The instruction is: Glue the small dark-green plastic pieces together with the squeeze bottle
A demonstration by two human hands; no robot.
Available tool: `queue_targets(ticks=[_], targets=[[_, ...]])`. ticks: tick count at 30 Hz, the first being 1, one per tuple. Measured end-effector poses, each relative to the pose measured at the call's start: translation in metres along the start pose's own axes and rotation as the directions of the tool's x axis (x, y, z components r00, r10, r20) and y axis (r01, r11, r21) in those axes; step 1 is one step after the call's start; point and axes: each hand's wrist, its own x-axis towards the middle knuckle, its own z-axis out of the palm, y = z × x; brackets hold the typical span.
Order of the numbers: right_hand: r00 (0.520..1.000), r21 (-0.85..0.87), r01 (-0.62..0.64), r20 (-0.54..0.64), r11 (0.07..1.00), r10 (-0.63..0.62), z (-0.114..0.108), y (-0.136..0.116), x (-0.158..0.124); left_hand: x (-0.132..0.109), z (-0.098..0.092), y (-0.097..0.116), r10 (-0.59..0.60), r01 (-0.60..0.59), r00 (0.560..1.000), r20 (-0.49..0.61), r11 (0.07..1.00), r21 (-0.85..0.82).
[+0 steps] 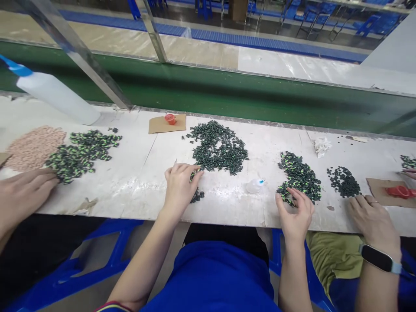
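Head view: at the left hand (182,182), thumb and fingertips drawn close above a small dark cluster (197,196); cannot tell whether gripping a piece. At the right hand (297,212), fingers bent and thumb apart, at the lower end of a green-flecked heap (302,171); cannot tell whether pinching anything there. Beneath both wrists, the near edge of the white table (130,156). Between the hands, a stretch of tabletop with one small bottle (255,186); leftward, a wider stretch reaching to another green-flecked pile (84,151). Beyond the left fingertips, a ring-shaped dark heap (224,162), then the far edge along a green panel (201,89). Counted farther out: one pinkish pile (35,147), one pile of black bits (345,182), one crumpled tissue (322,147), one large bottle (58,95), two cardboard pieces (157,126) bearing one red item (170,119) each; at far left, one co-worker's hand (26,190); at right, one watch-wearing co-worker's hand (370,216). Loose pieces too many and small to count.
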Motion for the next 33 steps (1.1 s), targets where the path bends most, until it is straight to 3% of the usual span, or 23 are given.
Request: queue_targets(ticks=[4,9,13,16,19,22,23,28,33], targets=[[0.968,-0.034,0.216,0.142,0.976,-0.209,0.012,-0.012,-0.002,0.017,0.01,-0.004,0.046,-0.049,0.998,0.046,0.996,0.068],[0.935,0.043,0.226,0.272,0.973,-0.229,0.039,-0.02,-0.008,0.028,0.028,-0.005,0.158,-0.167,0.974,0.161,0.985,0.043],[0.926,0.168,0.14,0.325,0.976,-0.189,0.046,-0.023,-0.007,0.034,0.032,-0.01,0.19,-0.198,0.96,0.206,0.98,0.02],[0.908,0.295,-0.022,0.405,0.955,-0.105,0.041,-0.028,-0.008,0.029,0.026,-0.005,0.236,-0.235,0.94,0.247,0.971,-0.033],[0.881,0.374,-0.198,0.473,0.906,-0.003,0.035,-0.034,-0.01,0.013,0.019,0.009,0.316,-0.274,0.881,0.353,0.948,-0.166],[0.896,0.464,-0.262,0.442,0.846,0.035,0.032,-0.036,-0.011,-0.007,0.017,0.021,0.389,-0.282,0.798,0.461,0.916,-0.285],[0.905,0.5,-0.275,0.423,0.821,0.046,0.032,-0.035,-0.011,-0.012,0.018,0.024,0.388,-0.274,0.791,0.474,0.916,-0.292],[0.906,0.618,-0.395,0.383,0.68,0.178,0.035,-0.031,-0.015,-0.03,0.025,0.023,0.317,-0.232,0.878,0.358,0.937,-0.261],[0.89,0.537,-0.432,0.382,0.724,0.248,0.04,-0.042,-0.019,-0.033,0.027,0.02,0.316,-0.215,0.883,0.346,0.929,-0.3]])
